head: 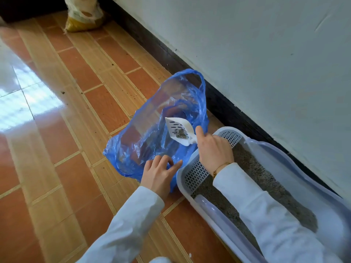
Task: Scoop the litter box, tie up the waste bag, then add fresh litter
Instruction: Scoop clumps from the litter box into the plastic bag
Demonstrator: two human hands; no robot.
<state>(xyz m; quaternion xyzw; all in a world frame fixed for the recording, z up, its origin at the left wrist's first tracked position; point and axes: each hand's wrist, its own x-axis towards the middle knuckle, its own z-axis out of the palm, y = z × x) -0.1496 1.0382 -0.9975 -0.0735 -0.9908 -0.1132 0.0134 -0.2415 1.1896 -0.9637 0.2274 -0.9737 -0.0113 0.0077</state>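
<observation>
Your right hand (213,149) gripped the scoop (179,130), clumps aboard, over the blue bag (152,130); your left hand (158,172) pinched the bag's rim beside the litter box (281,160).

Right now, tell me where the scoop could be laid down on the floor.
Free: the tiled floor left of the blue bag, stretching to the sack far off, and the tiles between the sleeves. Crowded: bag, left hand, right hand gripping the scoop, and litter box pack the wall side.
</observation>
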